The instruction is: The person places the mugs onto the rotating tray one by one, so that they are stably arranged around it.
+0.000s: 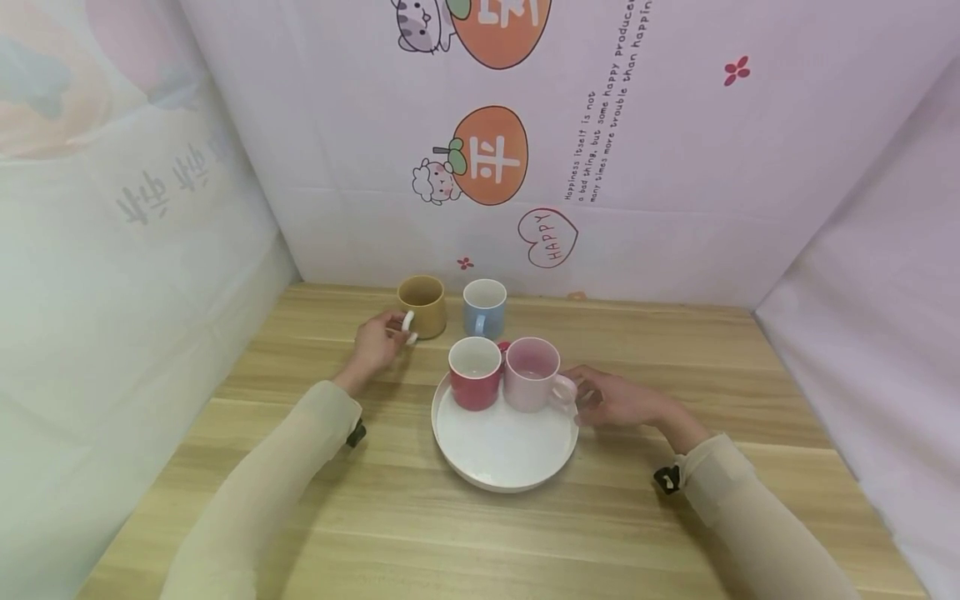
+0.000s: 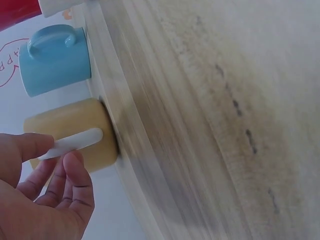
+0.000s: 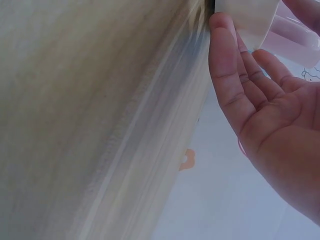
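Note:
At the back left, my left hand (image 1: 378,340) pinches the white handle (image 2: 75,142) of a mustard-yellow mug (image 1: 423,308), which stands upright on the table. A light blue mug (image 1: 483,310) stands just right of it, handle toward me. Nearer the middle, a round white tray (image 1: 506,450) carries a red mug (image 1: 475,385) and a pale pink mug (image 1: 531,383) side by side at its far edge. Beside the tray's right rim is my right hand (image 1: 611,397), close to the pink mug's handle. Its fingers (image 3: 225,60) reach the tray's side, slightly bent; the thumb is partly cut off.
The wood-grain table (image 1: 360,517) ends at a printed white backdrop (image 1: 660,225) behind the mugs. White cloth walls (image 1: 127,317) stand at the left and right sides. The yellow and blue mugs are close to the backdrop.

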Tool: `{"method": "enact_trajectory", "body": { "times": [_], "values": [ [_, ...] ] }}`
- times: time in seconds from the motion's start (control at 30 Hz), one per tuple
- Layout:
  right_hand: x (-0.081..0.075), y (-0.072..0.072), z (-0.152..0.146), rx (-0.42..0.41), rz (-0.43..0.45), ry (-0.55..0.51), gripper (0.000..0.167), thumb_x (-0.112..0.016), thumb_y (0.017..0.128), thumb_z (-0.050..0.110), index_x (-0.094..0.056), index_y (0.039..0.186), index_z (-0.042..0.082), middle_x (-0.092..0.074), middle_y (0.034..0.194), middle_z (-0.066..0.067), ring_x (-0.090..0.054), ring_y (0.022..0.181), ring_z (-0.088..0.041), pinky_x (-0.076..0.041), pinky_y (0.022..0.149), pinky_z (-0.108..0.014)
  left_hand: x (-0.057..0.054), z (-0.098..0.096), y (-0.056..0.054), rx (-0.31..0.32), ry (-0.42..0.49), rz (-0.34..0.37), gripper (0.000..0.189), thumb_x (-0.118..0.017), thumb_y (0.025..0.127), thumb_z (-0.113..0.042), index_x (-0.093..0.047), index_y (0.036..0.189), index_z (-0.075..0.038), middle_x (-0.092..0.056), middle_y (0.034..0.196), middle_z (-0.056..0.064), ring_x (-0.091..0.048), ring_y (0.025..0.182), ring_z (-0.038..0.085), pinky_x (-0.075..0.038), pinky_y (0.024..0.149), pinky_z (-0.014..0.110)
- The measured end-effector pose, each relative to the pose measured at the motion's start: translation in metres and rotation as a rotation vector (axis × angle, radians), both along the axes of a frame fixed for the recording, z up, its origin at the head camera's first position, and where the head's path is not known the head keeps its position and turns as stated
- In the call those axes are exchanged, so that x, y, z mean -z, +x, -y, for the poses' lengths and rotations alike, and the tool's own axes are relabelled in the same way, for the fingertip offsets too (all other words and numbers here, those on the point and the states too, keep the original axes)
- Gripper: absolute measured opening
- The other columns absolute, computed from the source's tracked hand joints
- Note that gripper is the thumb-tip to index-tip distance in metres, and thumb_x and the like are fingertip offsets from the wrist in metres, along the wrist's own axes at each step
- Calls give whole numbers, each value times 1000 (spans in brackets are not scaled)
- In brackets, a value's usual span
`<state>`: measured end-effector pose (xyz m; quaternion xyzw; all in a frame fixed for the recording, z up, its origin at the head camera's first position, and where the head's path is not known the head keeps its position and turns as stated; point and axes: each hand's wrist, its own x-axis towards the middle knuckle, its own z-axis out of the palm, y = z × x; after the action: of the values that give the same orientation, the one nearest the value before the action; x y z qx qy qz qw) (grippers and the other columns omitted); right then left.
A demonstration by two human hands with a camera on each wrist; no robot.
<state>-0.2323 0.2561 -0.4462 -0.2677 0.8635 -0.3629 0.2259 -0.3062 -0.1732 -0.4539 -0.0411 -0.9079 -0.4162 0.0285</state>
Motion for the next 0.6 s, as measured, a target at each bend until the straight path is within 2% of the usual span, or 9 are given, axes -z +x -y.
{"method": "enact_trajectory", "body": {
  "times": [0.13,0.33,0.47,0.6],
  "values": [
    [-1,0,1,-7,2,-14,69,-76,87,17,-41,146,11,-58,130,-20,-59,119,-38,-54,98,-50,0,3,-1,3,-13,-13,37,-60,96,-6,-58,133,-1,-67,124,21,-68,110,37,-58,93,45],
    [1,0,1,13,12,4,70,-77,86,18,-41,146,14,-59,130,-18,-59,118,-36,-55,95,-44,-2,6,-2,14,-12,-15,37,-58,96,-3,-57,133,0,-67,124,24,-67,111,40,-58,92,46],
    [1,0,1,21,21,7,71,-77,86,16,-41,146,16,-59,130,-17,-59,118,-35,-55,95,-44,-3,8,-3,10,4,13,37,-55,97,-2,-56,134,0,-65,126,25,-65,115,41,-58,94,47],
    [0,1,1,22,20,0,70,-77,86,15,-40,146,14,-58,130,-17,-59,118,-35,-55,96,-45,-3,10,-7,0,40,58,35,-55,100,-8,-56,134,-1,-64,129,23,-64,118,39,-58,94,45]
  ]
}}
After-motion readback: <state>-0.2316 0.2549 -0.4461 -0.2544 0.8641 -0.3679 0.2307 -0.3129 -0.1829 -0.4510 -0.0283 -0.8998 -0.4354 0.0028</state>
